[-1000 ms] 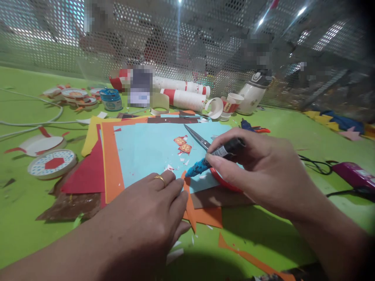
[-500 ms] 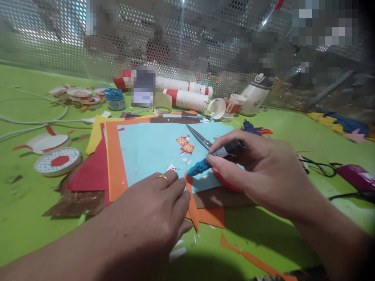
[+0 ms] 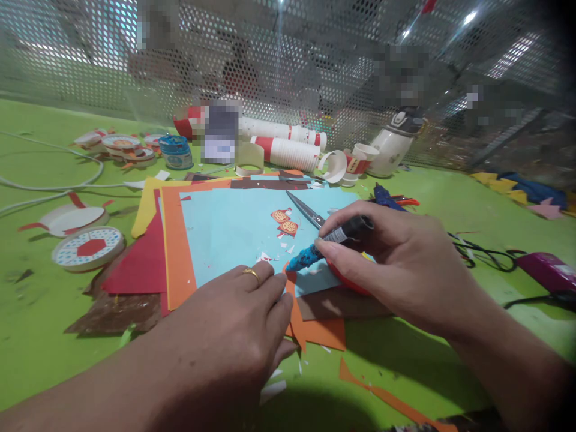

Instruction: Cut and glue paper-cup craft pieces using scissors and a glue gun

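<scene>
My right hand [image 3: 387, 258] is closed round a black marker [image 3: 344, 233] whose lower end is coated in blue. Its tip touches or nearly touches a narrow orange paper strip [image 3: 296, 318]. My left hand [image 3: 234, 324], with a ring on one finger, lies with bent fingers pressed on the strip's left side; what its fingertips grip is hidden. Beneath are a light blue sheet [image 3: 225, 228] and orange paper [image 3: 177, 264]. Scissors [image 3: 305, 210] with red handles lie partly under my right hand. Two small red and gold pieces [image 3: 287, 227] rest on the blue sheet.
Decorated round lids [image 3: 90, 247] and red paper [image 3: 139, 264] lie at the left. Behind the papers are a blue jar [image 3: 175, 151], stacked paper cups [image 3: 288, 153] and a white kettle [image 3: 390, 147]. A purple device [image 3: 546, 271] with a black cable sits at the right.
My right hand and the marker have shifted very slightly to the left. My left hand stays in place.
</scene>
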{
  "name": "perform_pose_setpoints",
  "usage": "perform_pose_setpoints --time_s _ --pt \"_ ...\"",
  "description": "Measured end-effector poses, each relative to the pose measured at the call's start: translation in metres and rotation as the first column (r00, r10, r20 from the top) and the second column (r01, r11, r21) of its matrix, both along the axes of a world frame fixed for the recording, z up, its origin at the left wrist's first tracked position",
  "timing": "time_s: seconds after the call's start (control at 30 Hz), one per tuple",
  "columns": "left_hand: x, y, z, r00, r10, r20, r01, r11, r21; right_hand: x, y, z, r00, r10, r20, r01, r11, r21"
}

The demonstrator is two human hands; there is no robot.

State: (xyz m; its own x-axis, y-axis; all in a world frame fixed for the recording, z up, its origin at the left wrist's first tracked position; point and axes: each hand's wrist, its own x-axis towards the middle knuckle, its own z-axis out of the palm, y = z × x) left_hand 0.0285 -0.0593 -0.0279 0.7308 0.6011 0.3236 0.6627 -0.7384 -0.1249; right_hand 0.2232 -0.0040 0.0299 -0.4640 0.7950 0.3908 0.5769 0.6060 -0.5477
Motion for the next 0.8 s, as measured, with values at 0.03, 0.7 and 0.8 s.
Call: perform_pose_setpoints --time_s 0.03,0.7,0.8 --pt "-0.0001 0.0002 -0.0002 1.0 -0.006 0.0 0.006 1.0 -0.006 0.0 -0.0001 0.0001 1.0 -0.001 0.006 0.001 1.0 0.002" --pt "0.0019 0.0023 0.0017 0.999 0.004 0.039 -0.003 0.999 -0.048 0.0003 0.0007 -0.0002 0.999 -0.037 0.021 0.036 0.999 0.011" --pt "0.0015 0.0021 0.0022 0.999 0.009 0.039 -0.007 0.999 -0.048 -0.0001 0.0003 0.0005 0.998 -0.045 0.046 0.044 0.999 0.023"
